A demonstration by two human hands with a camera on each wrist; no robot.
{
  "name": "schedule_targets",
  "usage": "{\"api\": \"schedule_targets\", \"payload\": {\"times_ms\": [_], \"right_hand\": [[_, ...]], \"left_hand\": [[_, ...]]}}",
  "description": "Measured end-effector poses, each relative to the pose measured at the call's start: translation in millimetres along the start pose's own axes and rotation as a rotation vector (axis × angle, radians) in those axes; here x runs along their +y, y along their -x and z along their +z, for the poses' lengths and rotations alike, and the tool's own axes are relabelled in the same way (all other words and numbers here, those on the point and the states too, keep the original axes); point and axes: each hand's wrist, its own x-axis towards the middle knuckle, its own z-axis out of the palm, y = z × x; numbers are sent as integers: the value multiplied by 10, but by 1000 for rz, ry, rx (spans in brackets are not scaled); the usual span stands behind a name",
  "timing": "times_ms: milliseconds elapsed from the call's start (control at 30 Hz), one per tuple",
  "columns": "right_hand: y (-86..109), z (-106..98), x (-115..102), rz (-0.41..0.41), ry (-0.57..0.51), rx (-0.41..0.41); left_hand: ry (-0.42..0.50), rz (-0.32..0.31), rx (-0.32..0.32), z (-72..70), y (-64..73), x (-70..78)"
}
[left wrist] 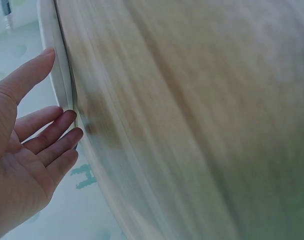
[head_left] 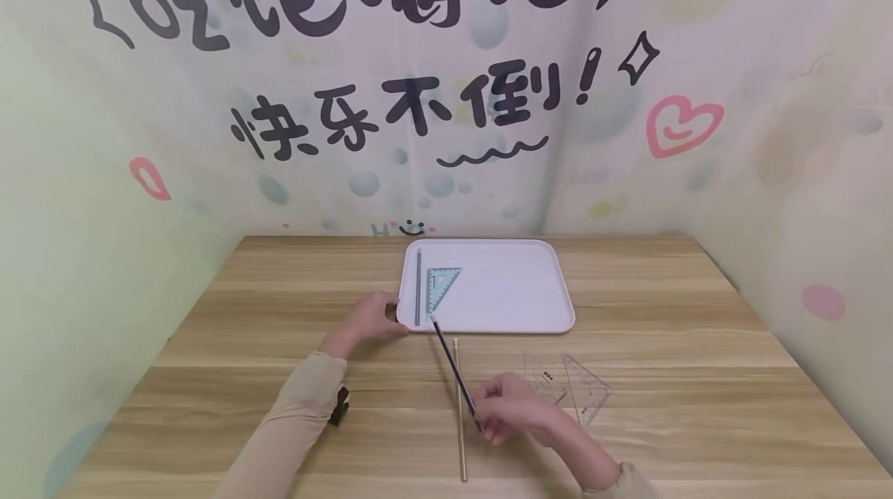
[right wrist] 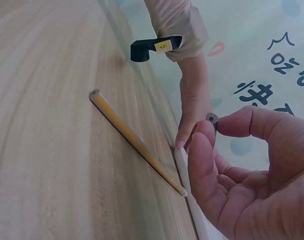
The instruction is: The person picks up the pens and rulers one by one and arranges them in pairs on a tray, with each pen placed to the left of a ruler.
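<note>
Across the tabletop (head_left: 663, 305) I see the white tray (head_left: 502, 297) at 12 o'clock. The left hand (head_left: 366, 322) has its fingers loosely spread at the tray's 8 o'clock corner. At 5 o'clock, the right hand (head_left: 512, 410) pinches the black pencil (head_left: 449, 356), its far end near the blue set square (head_left: 433, 294). I'd lower it level, avoiding the set square.

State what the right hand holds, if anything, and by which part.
The right hand pinches a dark pencil near the end farther from the white tray.
</note>
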Motion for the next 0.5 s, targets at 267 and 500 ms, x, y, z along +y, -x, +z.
{"api": "schedule_targets", "payload": {"times_ms": [267, 500], "right_hand": [[-52, -82, -46, -20, 36, 19], [-126, -164, -88, -23, 49, 49]], "left_hand": [[-13, -10, 2, -5, -4, -4], [0, -17, -2, -5, -4, 11]]}}
